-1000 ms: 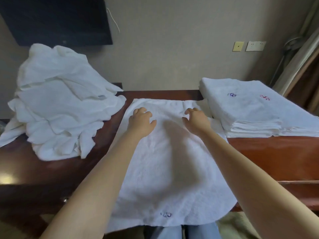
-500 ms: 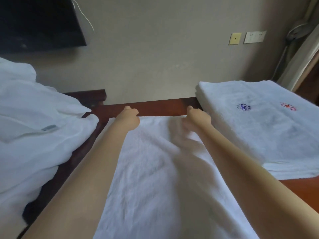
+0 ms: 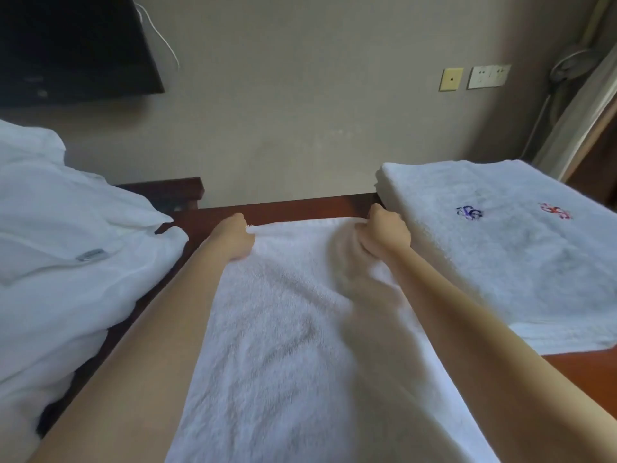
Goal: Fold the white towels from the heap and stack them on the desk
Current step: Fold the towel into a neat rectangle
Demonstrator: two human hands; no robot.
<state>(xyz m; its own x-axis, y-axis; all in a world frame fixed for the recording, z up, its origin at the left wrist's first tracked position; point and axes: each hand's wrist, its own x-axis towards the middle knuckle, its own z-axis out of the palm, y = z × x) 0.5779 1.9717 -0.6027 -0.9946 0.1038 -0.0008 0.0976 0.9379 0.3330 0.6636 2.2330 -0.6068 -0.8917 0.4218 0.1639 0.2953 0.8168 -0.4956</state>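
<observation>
1. Nearest me, a white towel (image 3: pixel 293 329) lies spread down the middle of the desk (image 3: pixel 283 208), between the person's two bare forearms.
2. At its far edge, the left hand (image 3: pixel 233 238) has its fingers curled round the left corner, and the hem runs out taut from the fist.
3. The right hand (image 3: pixel 387 232) grips the right corner the same way, with cloth bunched under its knuckles.
4. A second ago both hands lay flat on the towel's middle; half a second ago they were already at the far edge, much as they are now.
5. To the left, just beside the towel, sits the heap (image 3: pixel 66 245) of unfolded towels. A small grey tag (image 3: pixel 90 254) shows on it, but I can't read it.
6. To the right, the folded stack (image 3: pixel 500 245) touches the right hand. Its top towel bears a blue mark (image 3: pixel 469 212) and a red mark (image 3: pixel 556 211), both stitched and neither legible.
7. On the wall behind are a dark screen (image 3: pixel 66 45), a yellow plate (image 3: pixel 451 79) and a white socket (image 3: pixel 489 76).
</observation>
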